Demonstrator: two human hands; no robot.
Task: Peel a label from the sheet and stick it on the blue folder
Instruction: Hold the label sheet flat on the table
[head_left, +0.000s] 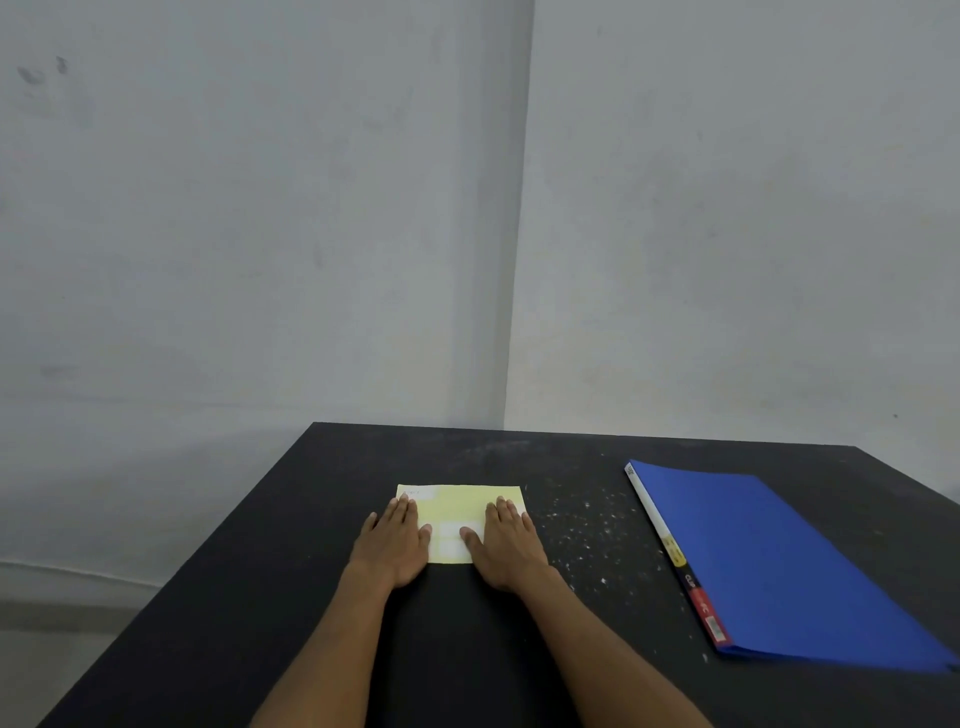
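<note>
A pale yellow label sheet (456, 512) lies flat on the black table in front of me, with white labels showing near its lower middle. My left hand (396, 543) rests palm down on the sheet's left side, fingers flat and together. My right hand (508, 543) lies palm down on its right side in the same way. Neither hand grips anything. The blue folder (779, 566) lies closed on the table to the right, apart from both hands, its spine with a white, yellow, black and red strip facing left.
The black table (291, 597) has white specks between the sheet and the folder. Its left edge runs diagonally and its far edge meets a grey wall corner. Floor shows at the lower left.
</note>
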